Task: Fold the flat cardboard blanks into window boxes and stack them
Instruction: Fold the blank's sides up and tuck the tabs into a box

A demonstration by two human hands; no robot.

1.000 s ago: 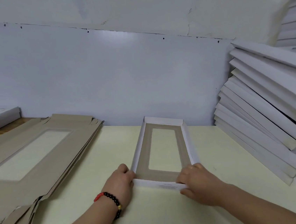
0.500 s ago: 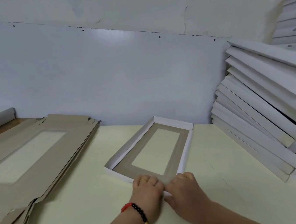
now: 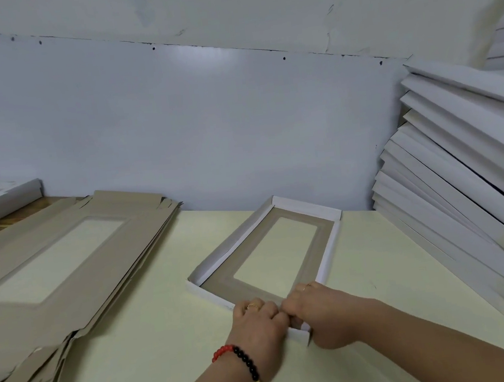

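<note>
Window box (image 3: 269,251) lay on the tabletop (image 3: 154,341), brown inside up, turned at an angle, probably so that its near corner came in front of the person. Left hand (image 3: 258,317) and right hand (image 3: 319,314) met at that corner with fingers (image 3: 301,291) curled over the wall, most likely tucking the last flap in. Flat blanks (image 3: 66,266) waited at the left, within easy reach. Finished boxes (image 3: 463,199) leaned in a stack at the right, near enough to receive this one.
</note>
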